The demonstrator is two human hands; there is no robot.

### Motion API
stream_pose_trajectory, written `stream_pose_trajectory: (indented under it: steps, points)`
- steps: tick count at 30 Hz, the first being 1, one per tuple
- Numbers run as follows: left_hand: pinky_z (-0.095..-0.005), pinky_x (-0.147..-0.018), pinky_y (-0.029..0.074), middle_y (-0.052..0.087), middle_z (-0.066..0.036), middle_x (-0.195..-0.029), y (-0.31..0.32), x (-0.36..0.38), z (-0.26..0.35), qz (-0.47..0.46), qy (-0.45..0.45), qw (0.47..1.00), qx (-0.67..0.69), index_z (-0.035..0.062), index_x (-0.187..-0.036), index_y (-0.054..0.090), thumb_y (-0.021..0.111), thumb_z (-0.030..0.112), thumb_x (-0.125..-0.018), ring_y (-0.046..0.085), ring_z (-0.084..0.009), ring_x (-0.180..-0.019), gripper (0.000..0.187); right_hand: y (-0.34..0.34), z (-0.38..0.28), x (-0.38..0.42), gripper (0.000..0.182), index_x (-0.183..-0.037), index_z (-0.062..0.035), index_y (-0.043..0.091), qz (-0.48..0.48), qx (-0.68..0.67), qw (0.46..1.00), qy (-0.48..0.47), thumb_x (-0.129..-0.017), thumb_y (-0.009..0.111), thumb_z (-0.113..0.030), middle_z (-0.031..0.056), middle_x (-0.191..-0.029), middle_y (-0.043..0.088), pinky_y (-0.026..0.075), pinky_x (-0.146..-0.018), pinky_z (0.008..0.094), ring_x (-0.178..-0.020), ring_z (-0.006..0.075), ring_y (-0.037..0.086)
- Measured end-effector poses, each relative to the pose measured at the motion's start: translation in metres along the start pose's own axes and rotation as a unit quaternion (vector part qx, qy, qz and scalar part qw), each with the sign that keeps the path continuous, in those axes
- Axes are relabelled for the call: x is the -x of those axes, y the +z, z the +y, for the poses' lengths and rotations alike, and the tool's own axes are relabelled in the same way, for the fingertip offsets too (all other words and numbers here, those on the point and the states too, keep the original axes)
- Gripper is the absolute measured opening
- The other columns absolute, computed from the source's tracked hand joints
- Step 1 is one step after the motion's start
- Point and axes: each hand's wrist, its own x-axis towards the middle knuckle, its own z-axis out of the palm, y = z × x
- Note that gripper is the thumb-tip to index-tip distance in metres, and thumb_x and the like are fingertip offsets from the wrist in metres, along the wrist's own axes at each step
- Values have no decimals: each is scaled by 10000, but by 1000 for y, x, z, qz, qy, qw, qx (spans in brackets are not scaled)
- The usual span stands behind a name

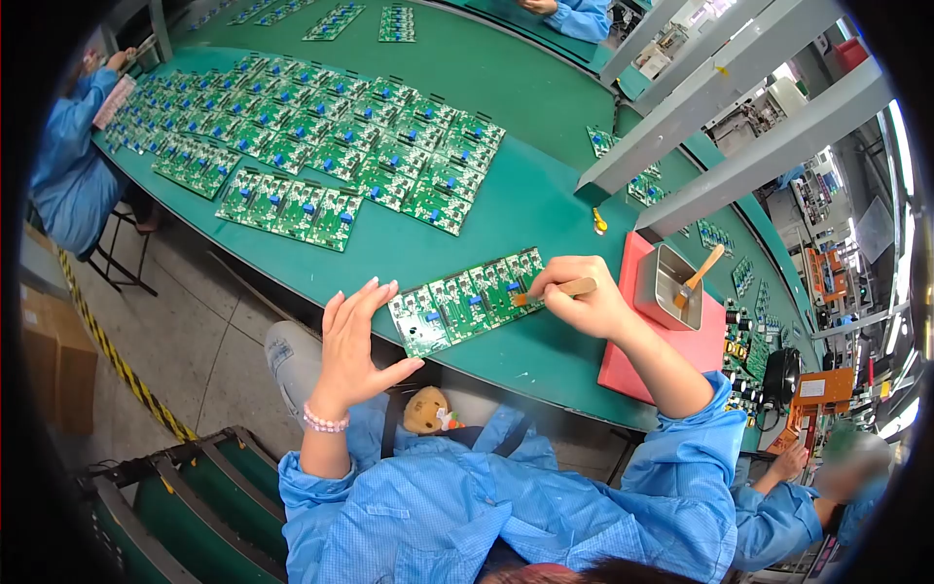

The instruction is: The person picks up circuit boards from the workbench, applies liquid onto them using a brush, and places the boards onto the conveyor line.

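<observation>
A long green circuit board panel (457,304) with blue parts lies on the green table in front of me. My left hand (355,341) is beside the panel's left end, fingers spread and thumb near its lower corner, holding nothing. Near the panel's right end, my right hand (582,292) is closed round a small wooden-handled brush (574,288). The brush tip touches or nearly touches the board. Right of that hand stands a metal tin (660,290) on a red mat (623,362), with a second wooden-handled brush (702,269) leaning in it.
Many similar panels (321,136) cover the table's left part. A grey metal frame (671,117) rises at the right, with a small yellow object (599,222) near its foot. People in blue sit at the left (73,165), the far side and the lower right.
</observation>
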Motion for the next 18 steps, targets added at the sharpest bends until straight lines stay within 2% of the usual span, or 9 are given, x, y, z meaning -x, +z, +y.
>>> stream_pose_trajectory:
  steps: [4, 7, 10, 14, 18]
  points:
    - [-461, -1133, 195, 583, -59, -1353, 1, 0, 0, 0, 0, 1000, 1, 60, -1391, 390, 791, 473, -691, 420, -257, -1353, 907, 0, 1, -3, 165, -803, -10, 689, -22, -81, 996, -13, -790, 557, -108, 97, -738, 668, 489, -600, 340, -641, 214, 617]
    - [-461, -1132, 196, 582, -59, -1354, 0, 0, 0, 0, 0, 1000, 0, 61, -1392, 389, 791, 476, -692, 420, -257, -1354, 907, 8, 4, -7, 180, -784, -1, 674, -52, -98, 992, -53, -785, 522, -97, 98, -748, 661, 479, -608, 324, -655, 208, 609]
    - [-460, -1132, 195, 584, -59, -1350, 1, 1, -1, 0, 1, 1000, -4, 60, -1392, 389, 789, 479, -695, 419, -257, -1354, 907, 10, 8, -12, 159, -805, -11, 678, -82, -111, 989, -44, -795, 555, -111, 92, -770, 670, 487, -634, 329, -676, 213, 614]
    - [-453, -1132, 193, 588, -59, -1346, 1, 0, -1, 0, 0, 1000, -2, 58, -1390, 393, 785, 485, -697, 417, -252, -1355, 904, 9, 7, -13, 157, -799, -13, 678, -98, -100, 990, -28, -790, 556, -112, 95, -753, 660, 489, -630, 332, -663, 219, 610]
    - [-448, -1131, 194, 589, -59, -1346, 0, 0, -1, 0, -1, 1000, 0, 56, -1387, 397, 781, 493, -700, 416, -248, -1355, 901, 3, 11, -8, 159, -759, -6, 672, -72, -54, 996, -25, -764, 548, -104, 94, -709, 641, 476, -591, 338, -628, 220, 594]
